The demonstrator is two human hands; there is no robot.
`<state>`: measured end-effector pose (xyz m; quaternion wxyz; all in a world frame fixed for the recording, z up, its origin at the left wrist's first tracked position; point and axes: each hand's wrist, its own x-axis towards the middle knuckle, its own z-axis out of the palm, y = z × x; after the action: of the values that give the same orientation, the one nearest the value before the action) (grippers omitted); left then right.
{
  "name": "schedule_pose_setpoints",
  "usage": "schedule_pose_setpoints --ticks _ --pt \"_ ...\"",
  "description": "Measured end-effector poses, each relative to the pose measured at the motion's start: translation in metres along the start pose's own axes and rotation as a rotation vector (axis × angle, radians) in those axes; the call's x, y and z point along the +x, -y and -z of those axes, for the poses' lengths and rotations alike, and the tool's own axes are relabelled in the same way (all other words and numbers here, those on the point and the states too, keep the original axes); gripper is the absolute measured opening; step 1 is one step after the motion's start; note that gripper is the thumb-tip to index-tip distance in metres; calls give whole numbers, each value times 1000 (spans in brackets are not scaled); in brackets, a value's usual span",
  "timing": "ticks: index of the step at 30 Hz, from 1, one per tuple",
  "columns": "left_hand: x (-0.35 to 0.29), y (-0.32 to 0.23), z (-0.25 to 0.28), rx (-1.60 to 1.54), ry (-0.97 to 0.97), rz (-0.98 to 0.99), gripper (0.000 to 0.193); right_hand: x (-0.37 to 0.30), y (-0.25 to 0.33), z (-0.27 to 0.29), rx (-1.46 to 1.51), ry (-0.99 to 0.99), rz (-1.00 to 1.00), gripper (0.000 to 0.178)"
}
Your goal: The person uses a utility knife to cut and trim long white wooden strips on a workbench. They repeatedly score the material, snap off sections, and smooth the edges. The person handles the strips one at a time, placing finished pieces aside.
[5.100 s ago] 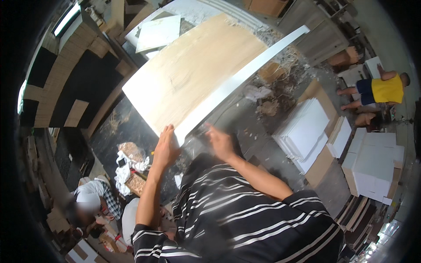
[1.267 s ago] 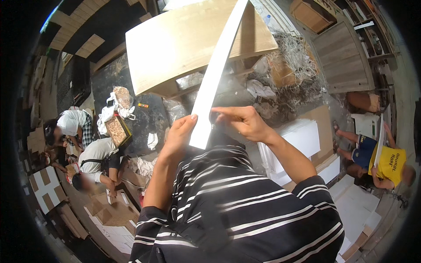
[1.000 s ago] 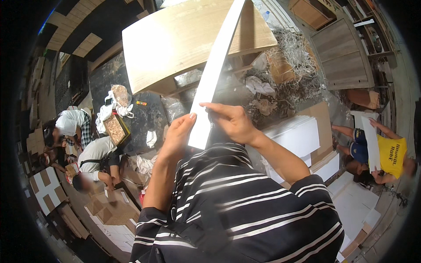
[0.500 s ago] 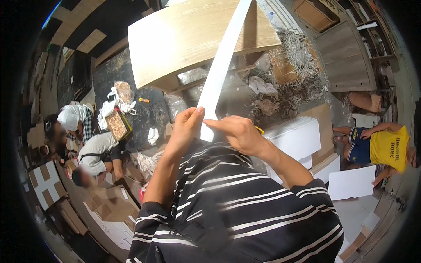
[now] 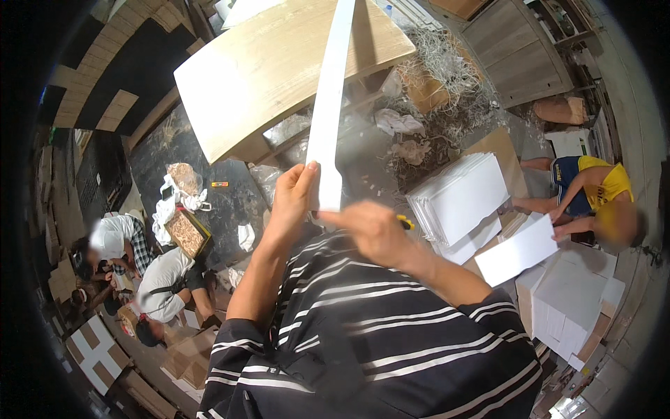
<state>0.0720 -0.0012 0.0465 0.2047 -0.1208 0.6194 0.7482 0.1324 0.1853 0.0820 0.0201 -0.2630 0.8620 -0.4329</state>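
Note:
A long narrow white panel [image 5: 326, 119] runs away from me, its near end at my waist and its far part over the wooden tabletop. My left hand [image 5: 292, 199] grips its left edge close to the near end, thumb on top. My right hand [image 5: 373, 230], blurred by motion, reaches across the near end, its forefinger at the panel's lower left corner. Beyond the right hand's outer side sticks the end of a yellow and black tool [image 5: 405, 222], apparently held in the curled fingers. The rest of that tool is hidden.
A pale wooden table [image 5: 265, 77] stands ahead. White panels [image 5: 464, 195] are stacked at the right, where a person in yellow [image 5: 593, 183] handles a white board [image 5: 518, 251]. Two people [image 5: 164, 290] crouch at the left near a box of shavings [image 5: 187, 234]. Shredded packing [image 5: 453, 70] litters the floor.
My right hand has moved down toward me, off the panel's right edge to its near end. My left hand still grips the panel. The person in yellow has bent over with the white board.

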Motion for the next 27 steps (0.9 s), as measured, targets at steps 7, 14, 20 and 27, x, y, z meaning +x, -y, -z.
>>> schedule_pose_setpoints --ticks 7,14,20,27 --pt "1 -6 26 -104 52 140 33 6 -24 21 379 -87 -298 53" --pt "-14 -13 37 -106 27 94 36 88 -44 4 497 21 -182 51" --pt "-15 -13 43 -205 50 115 33 68 -21 1 354 154 -155 60" --pt "-14 -4 34 -149 20 65 35 51 -11 -13 305 -172 -48 51"
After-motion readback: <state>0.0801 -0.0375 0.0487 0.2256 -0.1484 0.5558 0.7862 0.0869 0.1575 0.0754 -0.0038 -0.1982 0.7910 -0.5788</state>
